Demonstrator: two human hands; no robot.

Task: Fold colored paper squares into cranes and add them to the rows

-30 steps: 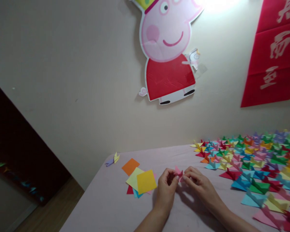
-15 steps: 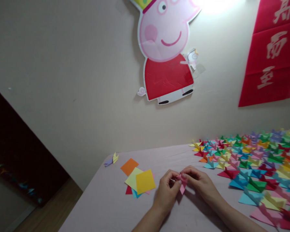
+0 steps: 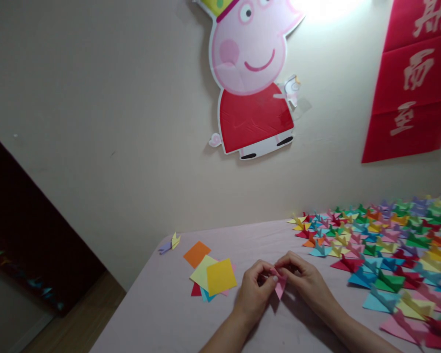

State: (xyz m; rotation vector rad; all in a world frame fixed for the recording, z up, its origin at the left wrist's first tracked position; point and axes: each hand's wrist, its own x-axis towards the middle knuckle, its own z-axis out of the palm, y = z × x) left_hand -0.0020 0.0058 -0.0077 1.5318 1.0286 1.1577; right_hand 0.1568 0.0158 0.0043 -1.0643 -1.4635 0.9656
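A small folded piece of pink paper [image 3: 280,288] is pinched between my two hands, just above the table, with one pointed end hanging down. My left hand [image 3: 256,284] grips its left side between thumb and fingers. From the right, my right hand [image 3: 304,278] holds its upper part with the thumb and fingertips; those fingers hide the top folds. Left of my hands lies a loose pile of square paper sheets, with a yellow sheet [image 3: 221,276] on top, a pale yellow sheet [image 3: 203,271] beneath and an orange sheet [image 3: 197,254] at the back.
Rows of multicoloured folded paper cranes [image 3: 389,280] cover the right side of the pink-covered table [image 3: 150,304]. Two folded papers, one pale yellow [image 3: 175,241] and one purple [image 3: 165,247], lie at the far left corner. Behind the table rises a wall with a pig cutout [image 3: 255,117] and a red banner [image 3: 407,113].
The pink paper has turned slightly and its lower point shows a little wider and lower. My fingers have shifted a little on it; the other papers stay put.
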